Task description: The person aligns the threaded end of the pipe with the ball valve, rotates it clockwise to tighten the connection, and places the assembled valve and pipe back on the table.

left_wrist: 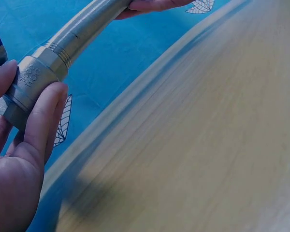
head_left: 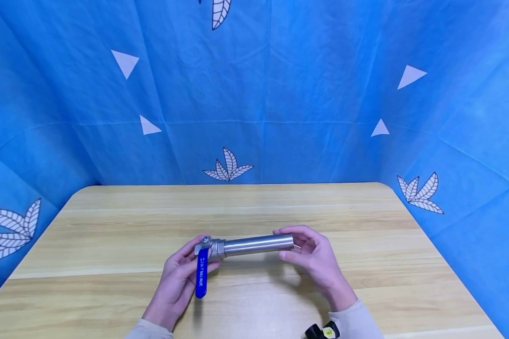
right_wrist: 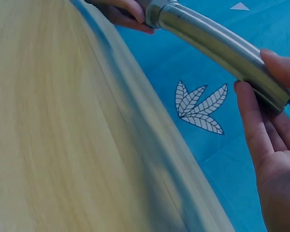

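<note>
A metal ball valve (head_left: 215, 250) with a blue lever handle (head_left: 201, 274) is joined to a straight steel pipe (head_left: 258, 244). My left hand (head_left: 175, 281) grips the valve body, and the lever points toward me. In the left wrist view, raised lettering marks the valve (left_wrist: 33, 79), held between thumb and fingers. My right hand (head_left: 317, 258) holds the pipe's free end. The right wrist view has the thumb on one side of the pipe (right_wrist: 217, 46) and the fingers on the other. Valve and pipe are raised above the table, nearly level, with the right end slightly higher.
The wooden table (head_left: 123, 226) has rounded far corners and bears shadows of the hands and pipe. A blue curtain (head_left: 263, 94) with white leaves and triangles surrounds its back and sides. A black strap device (head_left: 322, 331) is at the right wrist.
</note>
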Tool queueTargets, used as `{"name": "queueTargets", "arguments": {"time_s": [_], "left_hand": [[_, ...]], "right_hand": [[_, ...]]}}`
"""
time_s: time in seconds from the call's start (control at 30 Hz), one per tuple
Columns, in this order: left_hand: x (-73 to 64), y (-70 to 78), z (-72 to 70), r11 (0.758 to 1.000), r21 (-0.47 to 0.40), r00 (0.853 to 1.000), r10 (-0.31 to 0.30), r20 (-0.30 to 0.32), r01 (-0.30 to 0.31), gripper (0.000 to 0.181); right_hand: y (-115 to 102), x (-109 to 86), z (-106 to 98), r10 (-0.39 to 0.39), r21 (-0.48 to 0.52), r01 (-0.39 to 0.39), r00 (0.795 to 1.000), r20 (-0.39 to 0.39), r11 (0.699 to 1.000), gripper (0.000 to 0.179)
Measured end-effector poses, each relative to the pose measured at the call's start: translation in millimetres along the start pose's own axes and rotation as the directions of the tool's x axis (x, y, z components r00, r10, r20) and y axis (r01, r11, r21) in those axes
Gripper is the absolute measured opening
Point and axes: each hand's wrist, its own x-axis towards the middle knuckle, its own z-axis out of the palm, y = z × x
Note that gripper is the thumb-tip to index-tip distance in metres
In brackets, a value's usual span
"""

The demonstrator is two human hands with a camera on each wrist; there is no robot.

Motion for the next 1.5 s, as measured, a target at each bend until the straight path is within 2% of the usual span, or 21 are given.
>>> {"name": "queueTargets", "arguments": {"time_s": [0.07, 0.13, 0.37, 0.63, 0.97, 1.17, 1.3, 1.5], "left_hand": [[0.0, -0.1, -0.1, 1.000, 0.001, 1.000, -0.003, 0.002, 0.003, 0.046], [-0.1, -0.2, -0.3, 1.000, 0.006, 1.000, -0.005, 0.007, 0.005, 0.046], [-0.4, -1.0, -0.9, 1.000, 0.028, 1.000, 0.007, 0.021, -0.008, 0.049], [-0.7, -0.1, 0.6, 0.998, 0.054, 1.000, 0.010, 0.012, -0.010, 0.050], [-1.4, -1.1, 0.6, 0.997, 0.061, 0.998, 0.043, 0.042, -0.046, 0.051], [-0.7, -1.9, 0.4, 0.997, 0.062, 0.998, 0.041, 0.041, -0.044, 0.050], [-0.3, -0.9, 0.9, 0.998, 0.064, 1.000, 0.019, 0.019, -0.020, 0.050], [-1.3, 1.4, 3.3, 0.996, 0.083, 0.999, -0.032, -0.013, 0.033, 0.056]], "right_hand": [[0, -0.3, -1, -0.022, 0.019, 0.022, 1.000, 0.005, 1.000, 0.050], [0, -0.3, -1, -0.009, 0.022, 0.009, 1.000, -0.008, 1.000, 0.048], [-4, 0.6, 0, 0.123, -0.026, -0.126, 0.987, -0.101, 0.992, 0.049], [-5, 1.1, 4, 0.215, -0.043, -0.223, 0.965, -0.153, 0.974, 0.046], [-5, 1.8, 5, 0.254, -0.062, -0.267, 0.953, -0.163, 0.962, 0.042], [-4, 2.3, 7, 0.264, -0.099, -0.284, 0.948, -0.179, 0.954, 0.039], [-5, 1.8, 5, 0.277, -0.162, -0.303, 0.946, -0.168, 0.939, 0.040], [-10, 1.3, -4, 0.212, -0.265, -0.216, 0.976, -0.044, 0.940, 0.046]]}}
